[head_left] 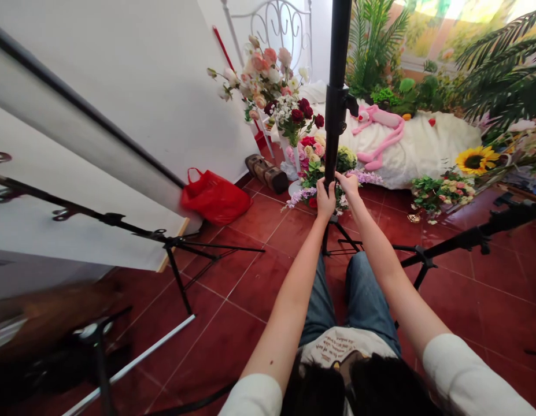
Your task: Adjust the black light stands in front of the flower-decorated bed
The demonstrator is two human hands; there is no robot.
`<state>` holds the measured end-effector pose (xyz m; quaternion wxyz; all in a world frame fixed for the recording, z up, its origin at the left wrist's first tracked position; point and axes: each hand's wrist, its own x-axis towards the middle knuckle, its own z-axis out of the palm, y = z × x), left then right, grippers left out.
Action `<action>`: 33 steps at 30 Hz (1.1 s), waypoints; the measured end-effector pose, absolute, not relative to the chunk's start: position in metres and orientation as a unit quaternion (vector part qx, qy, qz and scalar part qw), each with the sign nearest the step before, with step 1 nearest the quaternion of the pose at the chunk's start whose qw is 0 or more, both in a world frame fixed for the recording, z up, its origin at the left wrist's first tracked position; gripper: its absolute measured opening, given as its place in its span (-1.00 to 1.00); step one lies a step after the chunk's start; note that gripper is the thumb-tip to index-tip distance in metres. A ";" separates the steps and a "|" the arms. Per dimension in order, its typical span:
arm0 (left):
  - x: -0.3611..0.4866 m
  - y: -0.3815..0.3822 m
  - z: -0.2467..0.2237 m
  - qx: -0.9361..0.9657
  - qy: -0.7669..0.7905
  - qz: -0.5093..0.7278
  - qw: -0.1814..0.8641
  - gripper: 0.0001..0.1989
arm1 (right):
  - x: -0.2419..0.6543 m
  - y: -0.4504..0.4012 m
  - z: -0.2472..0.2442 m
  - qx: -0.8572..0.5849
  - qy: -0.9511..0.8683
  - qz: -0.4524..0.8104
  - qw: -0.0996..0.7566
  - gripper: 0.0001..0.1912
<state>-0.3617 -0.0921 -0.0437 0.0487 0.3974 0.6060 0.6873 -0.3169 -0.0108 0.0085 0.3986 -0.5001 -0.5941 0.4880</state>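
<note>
A black light stand (332, 138) rises upright in front of me, its tripod legs spread on the floor between my knees. My left hand (326, 199) is wrapped around the lower part of the pole. On the other side of the pole, slightly higher, my right hand (348, 183) is closed against it; its fingertips are partly hidden, perhaps at a knob. Higher up, a clamp collar with a knob (351, 105) sits on the pole. Artificial flowers (313, 156) stand just behind my hands.
Another stand (480, 234) leans in from the right, and a further tripod (174, 242) stands at left by a white panel (77, 214). A red bag (216, 197) rests near the wall. Behind, a pink plush toy (383, 118) lies on a white-draped bed (450, 147).
</note>
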 end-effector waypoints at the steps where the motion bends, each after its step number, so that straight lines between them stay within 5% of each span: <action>1: -0.362 -0.092 -0.044 0.398 0.606 0.687 0.049 -0.48 | -0.316 -0.012 0.010 -0.494 -0.599 0.492 0.394 -0.51; 15: -0.361 -0.090 -0.044 0.397 0.622 0.674 0.031 -0.42 | -0.135 -0.072 -0.042 -0.442 -0.502 0.652 0.358 -0.48; 22: -0.322 -0.110 -0.030 0.320 0.656 0.683 0.014 -0.55 | -0.010 -0.106 -0.065 -0.536 -0.365 0.616 0.446 -0.42; 25: -0.279 -0.119 -0.035 0.254 0.687 0.681 0.002 -0.45 | 0.026 -0.123 -0.074 -0.557 -0.296 0.599 0.494 -0.45; 28: -0.234 -0.117 -0.045 0.299 0.669 0.676 0.080 -0.42 | 0.044 -0.140 -0.080 -0.559 -0.244 0.593 0.525 -0.52; 33: -0.163 -0.090 -0.042 0.477 0.523 0.632 0.316 -0.74 | 0.044 -0.154 -0.073 -0.525 -0.177 0.640 0.532 -0.73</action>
